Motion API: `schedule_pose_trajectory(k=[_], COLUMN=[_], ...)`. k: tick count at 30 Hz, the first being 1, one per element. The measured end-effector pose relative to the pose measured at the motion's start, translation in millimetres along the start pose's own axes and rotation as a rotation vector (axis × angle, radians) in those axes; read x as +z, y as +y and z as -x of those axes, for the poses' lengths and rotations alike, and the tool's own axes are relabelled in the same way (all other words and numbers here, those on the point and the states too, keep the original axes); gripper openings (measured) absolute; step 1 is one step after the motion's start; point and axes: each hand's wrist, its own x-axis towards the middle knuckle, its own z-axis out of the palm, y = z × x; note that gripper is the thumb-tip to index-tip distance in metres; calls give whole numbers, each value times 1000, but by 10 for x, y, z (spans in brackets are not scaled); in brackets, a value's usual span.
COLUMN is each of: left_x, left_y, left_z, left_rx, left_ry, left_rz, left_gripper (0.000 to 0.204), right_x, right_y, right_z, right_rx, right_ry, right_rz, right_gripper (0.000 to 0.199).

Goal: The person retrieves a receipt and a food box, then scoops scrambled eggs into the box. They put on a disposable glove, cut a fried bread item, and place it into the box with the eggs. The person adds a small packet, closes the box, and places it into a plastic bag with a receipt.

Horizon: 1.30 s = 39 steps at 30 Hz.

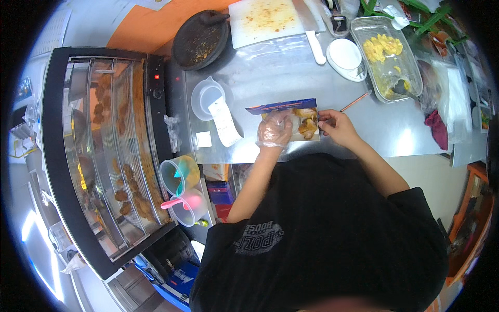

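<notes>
An open takeaway box (303, 137) with a dark blue lid (283, 106) tilted back sits near the counter's front edge. Browned pieces of food (307, 126) show in its right half. My left hand (275, 130), in a clear plastic glove, reaches into the box's left half with fingers bent inward; what they hold, if anything, is hidden. Something whitish beside those fingers is too unclear to name. My bare right hand (338, 127) grips the box's right edge between thumb and fingers.
Left of the box lie a paper slip (224, 124) and a clear measuring cup (204, 99). Behind stand a stone mortar (200, 41), cutting board (265, 21), knife (315, 47), white scale (345, 60) and tray of yellow food (382, 80). A heated display cabinet (109, 156) borders the left.
</notes>
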Motion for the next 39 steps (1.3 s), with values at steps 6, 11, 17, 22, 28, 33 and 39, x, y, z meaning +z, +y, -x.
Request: schedule_pose_trajectory(k=[6,11,17,22,28,33,39], left_x=[81,31,66,32,-280,-378,-645], left_y=[0,-25,-102,-179,-184,86,125], left_z=[-98,-158,-171,-118,152,286,227], left_rx=[199,272,399,506,266,-461,-155], left_ry=[-165,-195,-115,-194,-122,38,141], left_rz=[-63,-10,-19,-43,231,1107,1015], left_gripper=[24,22,20,20,17,23,43], right_x=[83,79,63,55,214,765,1088], right_y=[-149,-263,-254,-327,-739,-1237,-1502], right_z=[107,169,204,228,549,603,451], right_rx=[-52,-32,-66,-56,-572,-1020,-917], right_ry=[85,72,167,266,569,80,14], right_rz=[125,262,123,-7,246,713,807], right_gripper=[50,67,55,34,21,28,16])
